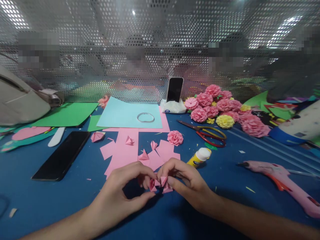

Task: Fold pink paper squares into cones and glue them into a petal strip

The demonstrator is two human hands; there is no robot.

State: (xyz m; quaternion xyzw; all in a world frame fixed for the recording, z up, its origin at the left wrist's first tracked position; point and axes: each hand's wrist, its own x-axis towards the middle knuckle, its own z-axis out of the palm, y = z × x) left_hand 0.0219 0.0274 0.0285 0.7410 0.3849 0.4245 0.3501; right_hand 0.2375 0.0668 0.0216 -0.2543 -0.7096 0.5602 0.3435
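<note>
Folded pink paper [167,187] is between my two hands, low in the middle of the head view. My left hand [130,186] pinches its left part between thumb and fingers. The fingers of my right hand [186,181] close on its right part. Fingertips hide some of the folds. Just beyond lie pink paper pieces [165,150], small folded pink pieces [144,155] and a round pink paper flower [175,138]. A glue stick [199,157] with a white cap rests beside my right hand.
Scissors [212,135] lie behind the glue stick, and a pink glue gun [277,176] is at the right. Paper flowers [212,103] are heaped at the back right. A black phone [62,155] lies left; another phone [175,89] stands before a perforated metal screen [112,73].
</note>
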